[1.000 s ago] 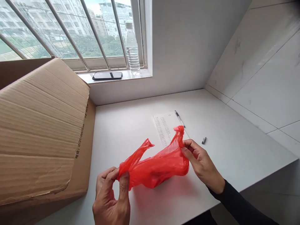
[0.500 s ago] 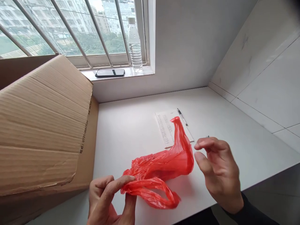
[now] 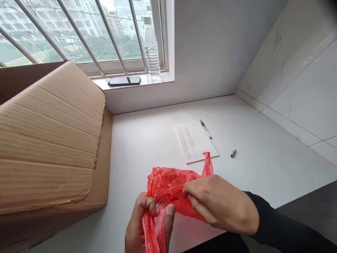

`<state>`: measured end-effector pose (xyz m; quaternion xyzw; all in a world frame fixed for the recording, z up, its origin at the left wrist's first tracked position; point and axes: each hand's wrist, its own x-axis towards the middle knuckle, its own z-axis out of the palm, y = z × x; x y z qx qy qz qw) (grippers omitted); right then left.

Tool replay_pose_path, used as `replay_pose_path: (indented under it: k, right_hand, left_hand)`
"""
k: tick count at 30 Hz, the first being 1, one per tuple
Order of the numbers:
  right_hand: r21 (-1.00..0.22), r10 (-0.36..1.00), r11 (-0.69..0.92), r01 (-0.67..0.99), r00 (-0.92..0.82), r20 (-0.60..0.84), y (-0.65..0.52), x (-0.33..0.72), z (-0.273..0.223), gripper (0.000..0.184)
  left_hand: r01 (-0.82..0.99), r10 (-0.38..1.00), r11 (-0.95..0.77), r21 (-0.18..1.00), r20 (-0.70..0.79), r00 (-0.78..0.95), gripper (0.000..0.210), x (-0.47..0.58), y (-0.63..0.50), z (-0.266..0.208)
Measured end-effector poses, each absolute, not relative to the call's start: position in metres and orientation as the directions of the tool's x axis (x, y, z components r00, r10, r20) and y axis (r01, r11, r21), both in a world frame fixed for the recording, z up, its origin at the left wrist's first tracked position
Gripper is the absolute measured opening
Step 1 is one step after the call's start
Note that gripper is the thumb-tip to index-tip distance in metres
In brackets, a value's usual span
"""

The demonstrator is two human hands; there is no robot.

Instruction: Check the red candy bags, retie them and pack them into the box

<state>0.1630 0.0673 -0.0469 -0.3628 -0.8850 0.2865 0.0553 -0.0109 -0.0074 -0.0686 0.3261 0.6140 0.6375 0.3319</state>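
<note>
1. Currently: red translucent plastic bag, crumpled, 6 o'clock in view, over white flat tabletop; one handle sticks up at bag's 2 o'clock.
2. Left hand, bag's 7 o'clock: fingers curled closed, thumb up, gripping bunched plastic.
3. Right hand, black sleeve, bag's 4 o'clock: fingers bent, touching plastic; tips partly hidden, can't tell if pinching.
4. White rectangular paper pad with written columns, bag's 1 o'clock. Slim clear-and-black pen just beside it; small pen cap, bag's 2 o'clock.
5. Brown corrugated cardboard box, 9 o'clock in view.
6. Sill, 11 o'clock: flat black phone, clear plastic water bottle upright.
</note>
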Motion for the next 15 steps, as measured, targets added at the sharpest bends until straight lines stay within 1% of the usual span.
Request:
replay_pose_path:
  k: [1,3,6,8,10,12,15]
  right_hand:
    - [-0.510,0.665,0.585,0.630,-0.733,-0.142,0.068,0.162,-0.048,0.017]
    - [-0.483,0.694,0.566,0.669,-0.702,-0.159,0.069,0.159,-0.049,0.020]
    - [-0.448,0.791,0.495,0.744,-0.599,-0.121,0.069,0.157,-0.049,0.022]
    - [-0.423,0.815,0.492,0.761,-0.573,-0.083,0.069,0.153,-0.047,0.028]
    - [-0.452,0.780,0.537,0.712,-0.623,-0.056,0.068,0.147,-0.045,0.026]
    - [-0.471,0.690,0.617,0.630,-0.721,-0.062,0.069,0.138,-0.046,0.020]
    - [-0.408,0.563,0.712,0.571,-0.812,-0.153,0.078,0.126,-0.056,0.013]
  left_hand:
    - [-0.038,0.837,-0.007,0.999,-0.015,-0.546,0.046,-0.013,-0.007,-0.071]
    - [-0.056,0.855,0.016,0.998,-0.043,-0.517,0.045,-0.017,-0.008,-0.074]
    - [-0.043,0.837,0.000,0.999,-0.023,-0.546,0.033,-0.017,-0.012,-0.070]
    - [-0.046,0.829,0.001,0.999,-0.027,-0.559,0.028,-0.015,-0.014,-0.069]
    - [-0.045,0.829,0.014,0.999,-0.037,-0.558,0.028,-0.017,-0.013,-0.071]
    - [-0.051,0.854,0.029,0.998,-0.051,-0.518,0.033,-0.020,-0.012,-0.074]
    - [-0.018,0.861,0.029,0.999,-0.034,-0.508,0.039,-0.021,-0.009,-0.073]
